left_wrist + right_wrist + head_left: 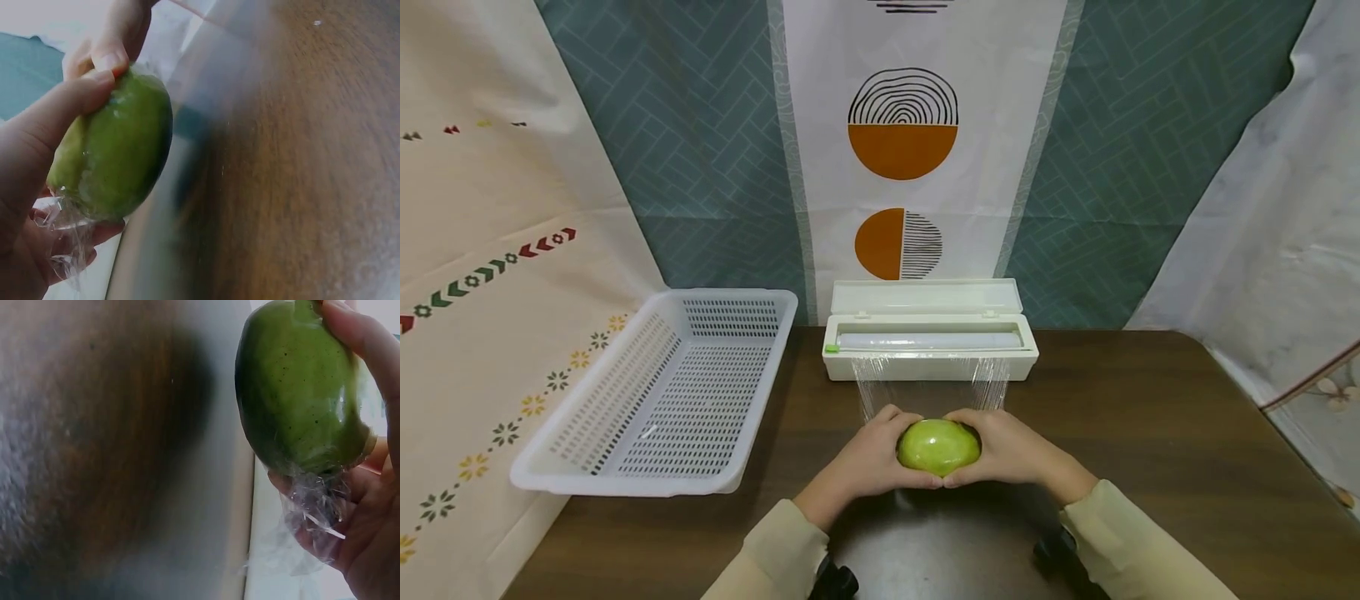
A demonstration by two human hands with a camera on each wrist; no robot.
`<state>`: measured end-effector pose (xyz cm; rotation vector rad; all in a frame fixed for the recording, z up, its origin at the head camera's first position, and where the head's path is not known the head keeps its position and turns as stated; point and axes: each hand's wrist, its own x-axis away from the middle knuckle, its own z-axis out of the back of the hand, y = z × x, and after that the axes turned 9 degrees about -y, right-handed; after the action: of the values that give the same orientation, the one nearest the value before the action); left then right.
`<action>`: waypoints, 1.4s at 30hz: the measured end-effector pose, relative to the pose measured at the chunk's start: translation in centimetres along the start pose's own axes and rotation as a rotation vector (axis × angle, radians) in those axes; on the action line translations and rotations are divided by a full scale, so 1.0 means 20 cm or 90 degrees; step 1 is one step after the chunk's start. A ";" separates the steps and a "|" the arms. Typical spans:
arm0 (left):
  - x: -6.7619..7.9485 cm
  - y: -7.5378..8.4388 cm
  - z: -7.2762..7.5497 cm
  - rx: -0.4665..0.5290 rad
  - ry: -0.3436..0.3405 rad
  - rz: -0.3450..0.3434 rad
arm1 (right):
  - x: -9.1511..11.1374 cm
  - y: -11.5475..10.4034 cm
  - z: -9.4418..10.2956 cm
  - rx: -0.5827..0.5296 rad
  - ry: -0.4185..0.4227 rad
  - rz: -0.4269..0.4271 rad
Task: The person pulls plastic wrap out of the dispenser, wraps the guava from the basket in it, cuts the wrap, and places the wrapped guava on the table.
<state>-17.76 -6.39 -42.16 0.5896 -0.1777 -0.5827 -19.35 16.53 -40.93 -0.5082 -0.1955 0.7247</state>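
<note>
Both my hands hold a green mango [938, 447] above the table, thumbs meeting at its near side. My left hand [876, 457] grips its left end and my right hand [1009, 450] its right end. Clear cling film [990, 383] runs from the dispenser toward the mango. Glossy film covers the mango's skin in both wrist views. Crumpled film [69, 240] bunches by my left fingers, and another gathered bit of film [315, 509] lies against my right fingers. Beyond the hands stands the white cling film dispenser [928, 368], lid raised, roll [928, 341] inside.
A white perforated plastic basket [752, 417] stands on the left of the dark wooden table [1150, 467]. Patterned cloths [700, 167] hang behind and at the sides. A small green piece [831, 348] sits at the dispenser's left front edge.
</note>
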 end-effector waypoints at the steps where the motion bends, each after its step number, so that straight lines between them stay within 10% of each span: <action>1: 0.00 0.00 0.00 -0.003 -0.003 0.005 | 0.00 0.00 0.00 0.006 0.000 -0.006; 28: -0.03 -0.01 0.02 -0.100 0.007 0.022 | -0.05 0.04 0.02 0.056 -0.007 -0.076; 42: -0.03 -0.03 0.05 -0.011 0.040 0.018 | -0.10 0.01 0.08 0.074 0.044 -0.030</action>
<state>-18.76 -6.90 -41.71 0.5872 -0.1207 -0.5374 -21.40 15.88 -39.66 -0.4153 -0.0992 0.6673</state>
